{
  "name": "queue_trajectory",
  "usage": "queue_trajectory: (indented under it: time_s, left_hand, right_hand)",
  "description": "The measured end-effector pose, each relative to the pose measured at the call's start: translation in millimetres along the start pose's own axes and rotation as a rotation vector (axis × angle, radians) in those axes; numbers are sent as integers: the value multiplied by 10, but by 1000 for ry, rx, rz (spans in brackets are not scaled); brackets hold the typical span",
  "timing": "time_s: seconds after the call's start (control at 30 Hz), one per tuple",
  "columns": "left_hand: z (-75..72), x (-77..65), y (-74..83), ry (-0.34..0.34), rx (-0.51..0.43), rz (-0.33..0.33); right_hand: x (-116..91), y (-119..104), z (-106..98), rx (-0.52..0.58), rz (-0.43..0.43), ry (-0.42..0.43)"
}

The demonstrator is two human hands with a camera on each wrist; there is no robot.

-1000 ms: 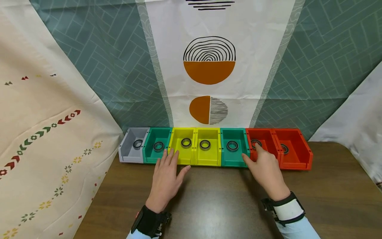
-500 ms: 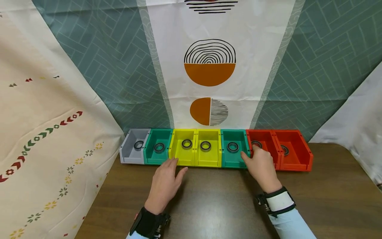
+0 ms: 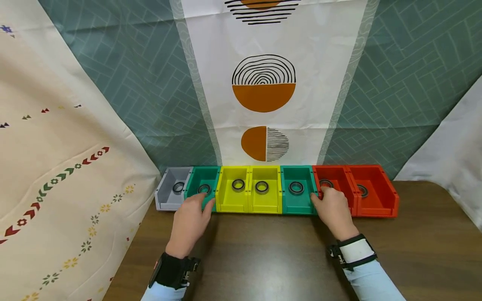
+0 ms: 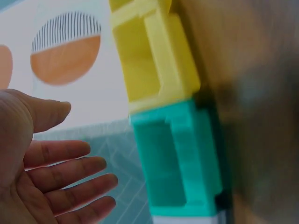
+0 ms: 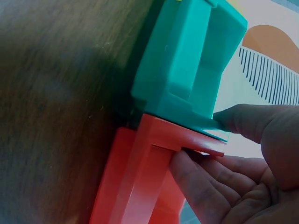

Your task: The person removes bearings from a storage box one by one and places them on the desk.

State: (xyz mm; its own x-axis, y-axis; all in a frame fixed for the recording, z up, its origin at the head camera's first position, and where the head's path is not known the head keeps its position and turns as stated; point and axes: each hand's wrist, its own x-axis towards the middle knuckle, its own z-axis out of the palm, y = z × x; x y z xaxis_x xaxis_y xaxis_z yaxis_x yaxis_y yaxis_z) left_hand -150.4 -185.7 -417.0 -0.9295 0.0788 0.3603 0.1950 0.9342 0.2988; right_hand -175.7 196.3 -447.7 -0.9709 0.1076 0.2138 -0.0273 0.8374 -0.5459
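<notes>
A row of small plastic bins stands on the table, each with a ring-shaped bearing inside. In the head view, my left hand (image 3: pixel 188 223) is over the front of the left green bin (image 3: pixel 207 177), near its bearing (image 3: pixel 204 189). The left wrist view shows that hand's fingers (image 4: pixel 79 165) spread and holding nothing. My right hand (image 3: pixel 334 211) pinches the adjoining side walls of the right green bin (image 5: pixel 182 60) and the red bin (image 5: pixel 140 177) beside it. Its thumb lies on the green side, its fingers on the red. A bearing (image 3: pixel 326 183) shows just beyond that hand.
A grey bin (image 3: pixel 169 200) ends the row at left, and another red bin (image 3: pixel 376 202) ends it at right. Two yellow bins (image 3: pixel 233 200) stand mid-row. A patterned cloth (image 3: pixel 180 125) hangs right behind them. The brown table (image 3: pixel 263 255) extends in front.
My left hand has shifted left, from the yellow bin's front to the left green bin. My right hand's index finger has drawn back from the red bin's bearing to the wall beside the green bin.
</notes>
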Motion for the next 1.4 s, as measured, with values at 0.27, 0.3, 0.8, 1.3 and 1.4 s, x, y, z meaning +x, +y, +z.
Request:
queue_trajectory:
  time_s: [0.27,0.3,0.8,1.3,1.4]
  left_hand:
    - [-154,266,-398,82,22,-11]
    - [-160,297,-459,85,38,-4]
    - [11,586,-1060,-114,74,-88]
    - [304,631,-1357,-301,68,-94]
    - [332,644,-1398,-361,67,-117]
  right_hand:
    - [23,56,43,11,19,-29]
    - [31,64,49,10,19,-30]
    - [116,119,2,11,33,-94]
    - [97,47,-4,-20,100,-130]
    - [99,34,-7,-23,110,-131]
